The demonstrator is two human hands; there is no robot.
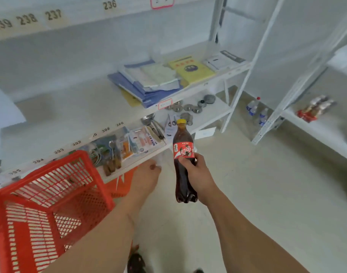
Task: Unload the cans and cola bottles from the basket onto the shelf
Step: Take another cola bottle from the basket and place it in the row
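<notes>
Gripping cola bottle (183, 160) upright in right hand (196, 172) | left hand (147, 174) reaching toward shelf (141, 154) edge, fingers hidden, can't tell its grip | red basket (50, 194) lower left

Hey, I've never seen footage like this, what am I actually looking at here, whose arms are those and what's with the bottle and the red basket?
One picture, from a camera worn on a person's head, looking down at their bare arms. The right hand grips a cola bottle upright, with a yellow cap. The left hand reaches toward the edge of a white shelf; its fingers are hard to make out. At lower left is a red basket. The shelf carries blue folders and a yellow booklet.
</notes>
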